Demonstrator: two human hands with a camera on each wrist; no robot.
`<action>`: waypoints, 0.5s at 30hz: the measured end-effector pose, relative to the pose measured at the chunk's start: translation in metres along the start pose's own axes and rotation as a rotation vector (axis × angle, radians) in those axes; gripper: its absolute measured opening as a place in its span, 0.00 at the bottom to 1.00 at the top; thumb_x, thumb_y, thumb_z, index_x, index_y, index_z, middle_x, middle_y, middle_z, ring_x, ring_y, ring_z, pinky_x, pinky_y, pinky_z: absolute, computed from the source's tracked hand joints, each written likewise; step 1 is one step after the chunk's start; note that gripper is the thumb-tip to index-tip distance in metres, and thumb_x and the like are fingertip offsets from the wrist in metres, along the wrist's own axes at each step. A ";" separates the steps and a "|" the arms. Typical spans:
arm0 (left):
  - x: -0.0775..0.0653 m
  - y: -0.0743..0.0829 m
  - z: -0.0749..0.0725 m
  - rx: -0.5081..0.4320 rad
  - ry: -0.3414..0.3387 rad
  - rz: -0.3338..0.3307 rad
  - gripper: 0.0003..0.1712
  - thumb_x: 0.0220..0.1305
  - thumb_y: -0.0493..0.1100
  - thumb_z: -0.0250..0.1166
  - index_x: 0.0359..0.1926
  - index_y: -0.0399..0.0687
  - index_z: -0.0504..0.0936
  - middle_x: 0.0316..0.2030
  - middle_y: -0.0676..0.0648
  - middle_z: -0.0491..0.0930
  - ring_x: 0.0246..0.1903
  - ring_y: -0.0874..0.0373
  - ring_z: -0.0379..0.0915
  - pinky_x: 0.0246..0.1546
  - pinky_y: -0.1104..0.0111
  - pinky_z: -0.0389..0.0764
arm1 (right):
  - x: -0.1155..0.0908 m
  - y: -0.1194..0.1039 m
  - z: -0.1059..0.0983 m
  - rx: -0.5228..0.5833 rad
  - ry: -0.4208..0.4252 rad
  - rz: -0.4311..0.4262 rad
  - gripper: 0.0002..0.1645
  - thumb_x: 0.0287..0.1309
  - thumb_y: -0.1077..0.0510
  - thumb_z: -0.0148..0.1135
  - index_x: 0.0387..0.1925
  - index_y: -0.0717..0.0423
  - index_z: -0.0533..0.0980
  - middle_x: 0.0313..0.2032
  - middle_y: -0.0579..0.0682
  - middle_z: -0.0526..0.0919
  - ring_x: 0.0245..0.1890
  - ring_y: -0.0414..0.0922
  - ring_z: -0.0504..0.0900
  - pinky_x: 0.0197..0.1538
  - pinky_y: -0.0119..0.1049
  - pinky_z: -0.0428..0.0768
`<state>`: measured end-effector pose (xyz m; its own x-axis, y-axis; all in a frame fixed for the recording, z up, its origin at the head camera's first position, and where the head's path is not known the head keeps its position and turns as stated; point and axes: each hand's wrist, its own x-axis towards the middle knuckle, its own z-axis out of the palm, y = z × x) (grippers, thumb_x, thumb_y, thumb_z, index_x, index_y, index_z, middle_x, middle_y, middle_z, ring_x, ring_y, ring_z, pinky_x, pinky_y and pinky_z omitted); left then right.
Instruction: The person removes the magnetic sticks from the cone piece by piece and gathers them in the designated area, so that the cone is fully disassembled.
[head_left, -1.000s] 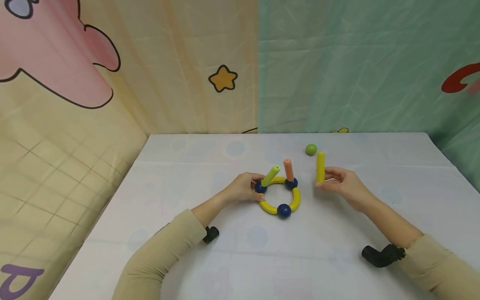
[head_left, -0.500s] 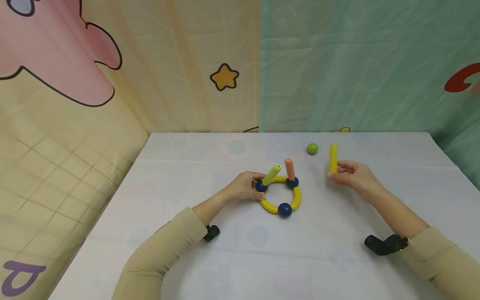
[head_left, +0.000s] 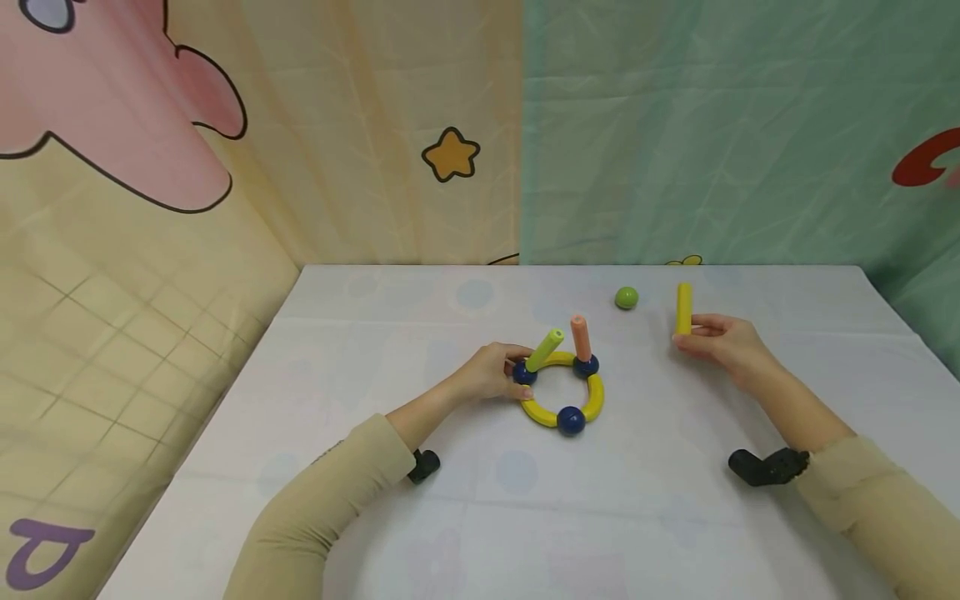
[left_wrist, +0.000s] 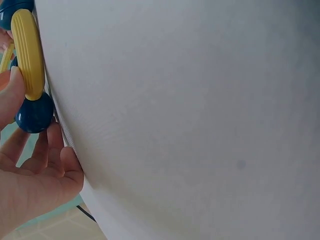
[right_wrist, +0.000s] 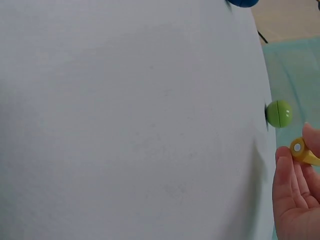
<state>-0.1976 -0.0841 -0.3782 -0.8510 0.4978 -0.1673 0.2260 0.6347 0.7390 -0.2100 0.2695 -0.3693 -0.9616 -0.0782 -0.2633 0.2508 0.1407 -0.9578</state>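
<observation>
A ring of curved yellow rods (head_left: 539,413) and several blue balls (head_left: 571,421) lies on the table. A light green rod (head_left: 545,349) leans up from its left ball, and a salmon rod (head_left: 581,338) stands on the far ball. My left hand (head_left: 489,372) grips the ring's left side, thumb by a yellow rod and fingers around the blue ball (left_wrist: 35,115). To the right, my right hand (head_left: 733,348) pinches a straight yellow magnetic rod (head_left: 684,310) near its lower end, held upright above the table. Its end shows a metal disc (right_wrist: 297,147) in the right wrist view.
A green ball (head_left: 626,297) sits near the table's far edge, between the ring and my right hand. Printed curtains (head_left: 360,133) hang behind and left of the white table (head_left: 450,517). Black wrist-worn parts (head_left: 765,467) stick out from both sleeves.
My right hand has carried the yellow rod to the right and toward the far edge, away from the ring. The left hand and ring stay in place.
</observation>
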 end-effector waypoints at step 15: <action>-0.001 0.001 0.001 -0.016 0.006 -0.019 0.35 0.47 0.39 0.74 0.59 0.45 0.74 0.52 0.47 0.77 0.39 0.58 0.70 0.43 0.71 0.73 | 0.028 0.005 -0.009 -0.174 0.167 0.062 0.35 0.57 0.55 0.63 0.62 0.67 0.63 0.50 0.50 0.68 0.29 0.28 0.78 0.39 0.25 0.77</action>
<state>-0.1964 -0.0831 -0.3778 -0.8578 0.4825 -0.1774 0.2026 0.6345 0.7459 -0.2368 0.2772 -0.3802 -0.9537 0.0984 -0.2844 0.3009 0.3095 -0.9020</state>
